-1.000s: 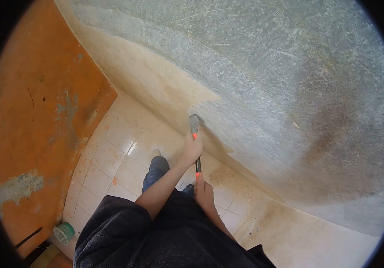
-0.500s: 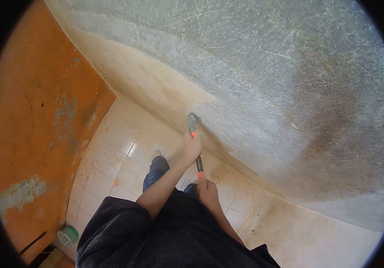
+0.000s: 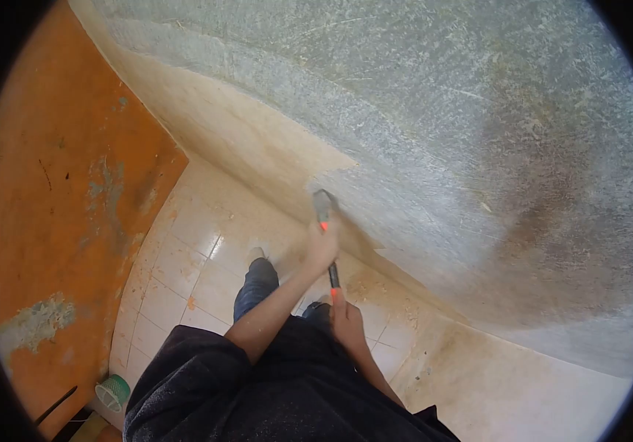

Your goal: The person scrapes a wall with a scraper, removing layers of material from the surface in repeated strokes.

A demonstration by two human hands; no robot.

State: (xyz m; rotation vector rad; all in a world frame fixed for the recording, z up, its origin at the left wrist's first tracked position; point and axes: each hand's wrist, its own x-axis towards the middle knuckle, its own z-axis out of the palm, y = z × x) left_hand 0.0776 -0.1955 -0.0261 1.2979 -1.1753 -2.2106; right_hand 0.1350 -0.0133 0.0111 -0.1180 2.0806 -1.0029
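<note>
Both hands hold one long tool (image 3: 333, 275) with a black shaft, red-orange bands and a grey head (image 3: 322, 202). My left hand (image 3: 321, 247) is wrapped round it just below the head, slightly blurred. Lower down, my right hand (image 3: 347, 321) grips the handle's end near my body. The tool's head is at the lower part of the wall (image 3: 420, 184), by the edge where a scraped grey surface meets a cream strip (image 3: 257, 132). Whether the head touches the wall cannot be made out.
An orange wall (image 3: 44, 191) with chipped patches stands on the left. Debris lies scattered on the tiled floor (image 3: 162, 295) round my feet. A green and white basket (image 3: 114, 392) sits at the lower left, with a dark stick (image 3: 57, 405) beside it.
The tool's head and my left hand have shifted slightly right and down along the wall. My right hand has moved a little, and both hands keep their hold.
</note>
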